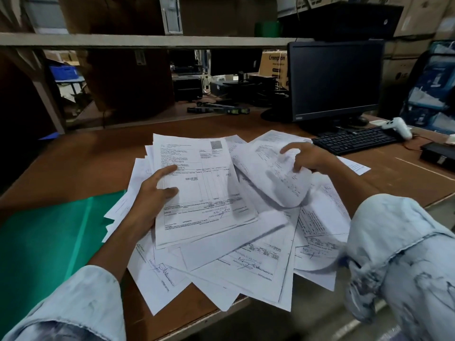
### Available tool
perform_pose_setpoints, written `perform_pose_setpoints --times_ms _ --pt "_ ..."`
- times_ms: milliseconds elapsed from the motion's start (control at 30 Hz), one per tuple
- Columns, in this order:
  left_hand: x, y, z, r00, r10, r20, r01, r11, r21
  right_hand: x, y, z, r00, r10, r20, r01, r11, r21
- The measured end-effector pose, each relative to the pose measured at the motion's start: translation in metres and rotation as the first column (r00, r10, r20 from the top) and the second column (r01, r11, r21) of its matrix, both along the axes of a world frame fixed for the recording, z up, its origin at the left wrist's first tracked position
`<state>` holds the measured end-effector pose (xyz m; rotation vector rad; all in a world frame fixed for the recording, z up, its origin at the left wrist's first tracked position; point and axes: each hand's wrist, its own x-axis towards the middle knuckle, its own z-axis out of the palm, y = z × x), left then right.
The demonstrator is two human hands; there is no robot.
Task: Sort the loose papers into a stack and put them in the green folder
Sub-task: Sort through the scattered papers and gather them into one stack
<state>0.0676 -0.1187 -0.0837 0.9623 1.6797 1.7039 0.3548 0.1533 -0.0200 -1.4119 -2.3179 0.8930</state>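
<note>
loose white printed papers (246, 262) fanned across the brown wooden bench (86, 153), both hands in among them

left hand (150, 193) grips the left edge of a squared batch of sheets (197, 188), its fingers (167, 169) curled onto the top page, the batch lying over the spread. right hand (307, 156) pinches a curled single sheet (283, 183), fingers narrow on its upper edge, the page bowed and raised off the pile. flat green plastic folder (49, 230) lies on the bench just left of the left wrist, touching the papers' left fringe. black keyboard (354, 140) and black monitor (334, 80) stand beyond the right hand.
</note>
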Motion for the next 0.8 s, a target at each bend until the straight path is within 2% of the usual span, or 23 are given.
perform_pose_setpoints --times_ms 67,167,300,333,367,433,467,500,533,567,600,633,667,700,733,800 --pt "-0.001 0.000 -0.001 1.000 -0.007 0.001 0.007 1.000 0.010 0.001 -0.005 0.013 0.993 -0.020 -0.119 0.020 1.000 -0.002" --pt "-0.001 0.000 -0.001 1.000 -0.012 0.014 0.012 1.000 -0.001 0.006 -0.009 0.033 0.964 -0.075 -0.254 0.101 0.991 0.093" --pt "0.000 0.000 0.001 1.000 -0.011 0.015 0.011 1.000 -0.003 0.010 -0.018 0.060 0.915 0.052 -0.401 0.042 0.974 0.223" --pt "0.000 0.000 0.001 1.000 -0.010 0.008 0.010 1.000 -0.007 0.009 -0.021 0.065 0.863 0.078 -0.499 0.030 0.978 0.205" --pt "0.000 0.000 0.001 1.000 -0.011 -0.002 0.011 1.000 -0.012 0.007 -0.023 0.070 0.757 0.078 -0.649 -0.002 0.993 0.118" --pt "-0.002 0.001 -0.001 1.000 -0.014 -0.027 0.013 0.999 -0.033 0.002 -0.031 0.077 0.410 -0.034 -0.911 -0.167 0.980 -0.111" --pt "-0.004 0.002 -0.001 0.999 -0.019 -0.039 0.017 0.999 -0.043 0.000 -0.035 0.076 0.268 -0.103 -0.958 -0.266 0.948 -0.176" --pt "-0.005 0.001 -0.002 0.999 -0.028 -0.042 0.026 0.999 -0.044 -0.004 -0.039 0.072 0.185 -0.155 -0.970 -0.355 0.910 -0.213" --pt "-0.006 0.001 -0.003 0.998 -0.037 -0.048 0.035 0.999 -0.033 -0.010 -0.043 0.065 0.172 -0.186 -0.967 -0.407 0.881 -0.241" --pt "-0.007 0.002 -0.003 0.998 -0.033 -0.057 0.031 0.999 -0.026 -0.017 -0.049 0.055 0.208 -0.198 -0.958 -0.430 0.861 -0.272" --pt "-0.006 0.002 -0.002 0.997 -0.025 -0.068 0.024 1.000 -0.015 -0.025 -0.054 0.042 0.318 -0.171 -0.932 -0.393 0.871 -0.294" --pt "-0.007 0.003 -0.002 0.997 -0.003 -0.078 0.002 1.000 -0.017 -0.034 -0.059 0.028 0.493 -0.084 -0.866 -0.288 0.923 -0.254" --pt "-0.006 0.003 0.000 0.996 0.016 -0.084 -0.018 1.000 -0.020 -0.043 -0.062 0.014 0.685 0.016 -0.729 -0.156 0.980 -0.125" --pt "-0.005 0.003 0.001 0.997 0.041 -0.069 -0.043 0.999 -0.026 -0.051 -0.067 0.003 0.812 0.072 -0.580 -0.085 0.996 0.005" --pt "-0.001 0.002 0.005 0.998 0.061 -0.014 -0.061 0.998 -0.024 -0.060 -0.072 -0.005 0.866 0.089 -0.492 -0.063 0.996 0.069" --pt "0.010 -0.001 0.012 0.984 0.068 0.165 -0.076 0.996 0.040 -0.075 -0.087 -0.012 0.884 0.114 -0.453 -0.061 0.990 0.130"
